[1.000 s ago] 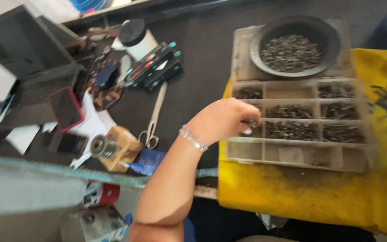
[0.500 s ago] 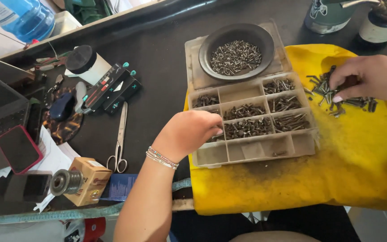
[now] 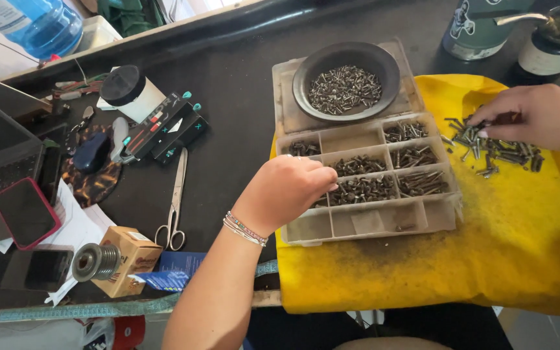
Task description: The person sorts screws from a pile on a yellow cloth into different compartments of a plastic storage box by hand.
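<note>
The right hand [image 3: 539, 116] pinches narrow in the loose screws [image 3: 497, 146], which lie right of the compartment tray [image 3: 371, 223], while the left hand [image 3: 286, 191] curls closed over it, holding I cannot tell what

The left hand [image 3: 286, 193] reaches forward on a bare forearm, a thin beaded bracelet at the wrist, knuckles up and fingers curled downward; whether the fingertips pinch anything cannot be told. The right hand [image 3: 536, 116] enters from the right, palm down, fingers extended leftward and lightly bent.

a yellow cloth [image 3: 520, 259] under a beige tray [image 3: 384, 223], dark grey screws [image 3: 500, 146], a black bowl [image 3: 384, 68].
</note>
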